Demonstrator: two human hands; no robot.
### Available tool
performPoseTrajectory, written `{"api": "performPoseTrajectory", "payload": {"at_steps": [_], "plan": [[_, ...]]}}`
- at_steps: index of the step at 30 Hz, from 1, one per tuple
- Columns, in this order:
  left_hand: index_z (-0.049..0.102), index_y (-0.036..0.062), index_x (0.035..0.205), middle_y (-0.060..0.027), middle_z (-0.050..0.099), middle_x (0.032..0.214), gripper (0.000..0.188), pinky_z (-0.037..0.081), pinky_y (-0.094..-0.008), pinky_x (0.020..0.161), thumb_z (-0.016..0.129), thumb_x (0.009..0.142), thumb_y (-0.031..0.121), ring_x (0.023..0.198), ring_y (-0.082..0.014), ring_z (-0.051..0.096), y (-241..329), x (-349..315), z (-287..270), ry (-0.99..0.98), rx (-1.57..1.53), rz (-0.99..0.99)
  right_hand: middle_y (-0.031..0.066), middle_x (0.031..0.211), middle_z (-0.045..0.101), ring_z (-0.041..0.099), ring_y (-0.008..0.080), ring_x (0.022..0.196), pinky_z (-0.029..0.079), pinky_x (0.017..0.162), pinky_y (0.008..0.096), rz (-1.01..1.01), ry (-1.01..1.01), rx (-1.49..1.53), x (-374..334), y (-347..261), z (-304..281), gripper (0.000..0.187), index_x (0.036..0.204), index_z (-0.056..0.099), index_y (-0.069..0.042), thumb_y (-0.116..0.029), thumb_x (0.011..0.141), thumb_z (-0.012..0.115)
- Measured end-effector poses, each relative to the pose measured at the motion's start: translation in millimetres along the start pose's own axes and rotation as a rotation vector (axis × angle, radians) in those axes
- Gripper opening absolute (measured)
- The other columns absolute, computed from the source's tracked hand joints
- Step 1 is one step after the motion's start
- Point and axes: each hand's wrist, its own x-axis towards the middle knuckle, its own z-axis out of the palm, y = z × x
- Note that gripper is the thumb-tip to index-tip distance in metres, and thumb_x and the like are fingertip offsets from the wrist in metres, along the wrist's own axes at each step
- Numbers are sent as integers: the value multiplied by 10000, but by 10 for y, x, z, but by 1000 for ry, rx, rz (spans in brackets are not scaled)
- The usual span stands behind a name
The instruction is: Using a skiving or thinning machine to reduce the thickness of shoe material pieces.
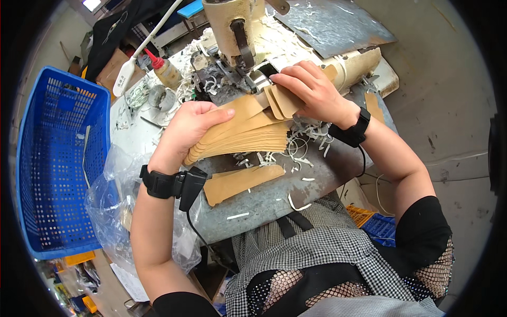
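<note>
My left hand (198, 122) is closed on the left end of a fanned stack of flat tan pieces (240, 140), its thumb pressed on top. They look like leather or card; I cannot tell which. At the stack's right end, my right hand (316, 92) grips a couple of tan pieces with rounded ends (282, 102), its fingers curled over them and its thumb hidden. Just beyond both hands stands a cream industrial machine (227, 31), its dark lower parts close to the pieces. Nearer me, more tan pieces (243, 184) lie on the metal tabletop (253, 208).
White trimmings (298, 153) litter the table around the machine. A red-capped bottle (165, 71) and a white lamp wand (125, 76) are at the far left. A blue crate (63, 158) and clear plastic bag (113, 195) flank the table's left side. Cables hang from both wristbands.
</note>
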Motion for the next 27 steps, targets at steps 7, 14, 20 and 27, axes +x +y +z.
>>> {"api": "performPoseTrajectory", "payload": {"at_steps": [7,14,20,27], "plan": [[675,27,785,9,649,707,242,458,-202,574,752,834,251,603,-40,566,-25,29,19,-3,32,82,88,1096,582,548,281,983,465,862,381,69,42,-27,64,38,78,641,1188,564,-61,-21,574,741],[675,27,844,6,651,727,220,471,-205,590,741,842,236,611,-42,572,-109,-75,-115,-91,-107,106,115,1036,591,553,319,947,470,844,398,56,128,-5,36,63,-21,677,1257,517,-39,2,608,707],[673,30,829,1,652,722,222,467,-203,583,733,848,242,596,-44,569,-56,45,-99,-50,-30,-25,96,954,570,555,290,863,460,794,366,-124,90,80,-20,-16,-35,570,1200,555,-35,-36,644,684],[667,30,847,5,661,773,213,463,-193,621,733,851,233,672,-36,583,-96,-35,-85,-106,-49,119,105,1093,579,541,310,1026,438,905,391,78,23,-50,91,80,80,608,1201,545,-63,-8,613,690]]}}
